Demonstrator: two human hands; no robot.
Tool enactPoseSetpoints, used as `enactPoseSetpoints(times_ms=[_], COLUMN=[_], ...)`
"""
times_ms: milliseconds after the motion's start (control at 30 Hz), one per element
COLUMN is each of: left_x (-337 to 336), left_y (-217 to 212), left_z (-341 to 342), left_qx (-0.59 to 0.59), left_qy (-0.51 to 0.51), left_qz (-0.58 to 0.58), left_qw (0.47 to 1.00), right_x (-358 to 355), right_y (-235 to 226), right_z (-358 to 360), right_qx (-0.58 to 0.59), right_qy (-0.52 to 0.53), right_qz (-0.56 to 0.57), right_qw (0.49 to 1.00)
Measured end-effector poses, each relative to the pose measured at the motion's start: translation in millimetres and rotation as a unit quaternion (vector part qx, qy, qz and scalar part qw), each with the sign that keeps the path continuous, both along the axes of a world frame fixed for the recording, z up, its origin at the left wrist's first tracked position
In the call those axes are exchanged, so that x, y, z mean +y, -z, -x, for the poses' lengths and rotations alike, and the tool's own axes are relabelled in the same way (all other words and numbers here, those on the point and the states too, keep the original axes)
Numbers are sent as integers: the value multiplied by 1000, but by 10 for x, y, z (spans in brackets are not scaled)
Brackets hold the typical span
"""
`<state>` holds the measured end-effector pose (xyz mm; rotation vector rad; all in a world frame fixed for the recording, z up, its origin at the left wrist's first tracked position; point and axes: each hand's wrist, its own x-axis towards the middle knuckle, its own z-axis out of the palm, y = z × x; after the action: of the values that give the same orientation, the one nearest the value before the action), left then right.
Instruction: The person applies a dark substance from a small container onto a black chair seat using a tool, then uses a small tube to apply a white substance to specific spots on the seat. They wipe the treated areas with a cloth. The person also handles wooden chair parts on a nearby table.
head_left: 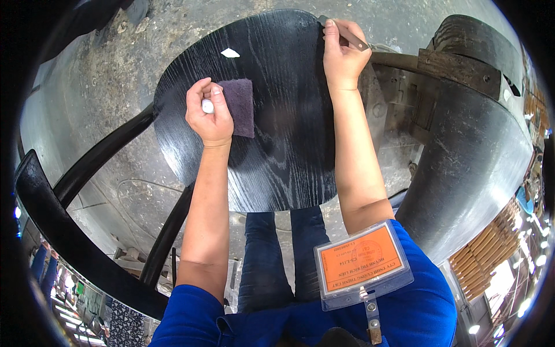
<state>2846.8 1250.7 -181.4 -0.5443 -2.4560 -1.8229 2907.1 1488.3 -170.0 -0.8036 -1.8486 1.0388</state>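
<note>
A black, wood-grained round chair seat (pixel 283 115) lies in front of me. My left hand (pixel 209 113) is closed around a white round-ended stick (pixel 207 106), of which only the end shows. Beside that hand, flat on the seat, is a purple abrasive pad (pixel 240 107); whether the fingers also grip it I cannot tell. At the seat's far right edge my right hand (pixel 345 55) is closed on a thin flat metal blade (pixel 354 40) with a hole near one end. Its other end meets the seat's rim. A small white scrap (pixel 229 52) rests on the seat's far part.
Black curved chair legs and a rail (pixel 81 243) reach out to the left. On the right stands a large dark cylindrical metal body (pixel 462 139) with a wooden block (pixel 462 69) against it. Stacked wooden pieces (pixel 485 243) lie farther right. The concrete floor (pixel 185 29) is stained.
</note>
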Motion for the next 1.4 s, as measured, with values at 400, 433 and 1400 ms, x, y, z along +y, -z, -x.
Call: enactPoseSetpoints(times_ms=[400,433,1400], left_x=[3,3,19], left_y=[-14,-14,-25], left_z=[4,2,9], left_qx=[7,4,-8], left_qy=[5,4,1], left_qz=[2,0,-5], left_qw=[1000,1000,1000], right_x=[1,2,-13], right_y=[-32,-37,-27], right_z=[40,38,157], right_qx=[5,3,-12], right_qy=[-2,-3,-20], right_qz=[1,-2,-17], right_qw=[1000,1000,1000])
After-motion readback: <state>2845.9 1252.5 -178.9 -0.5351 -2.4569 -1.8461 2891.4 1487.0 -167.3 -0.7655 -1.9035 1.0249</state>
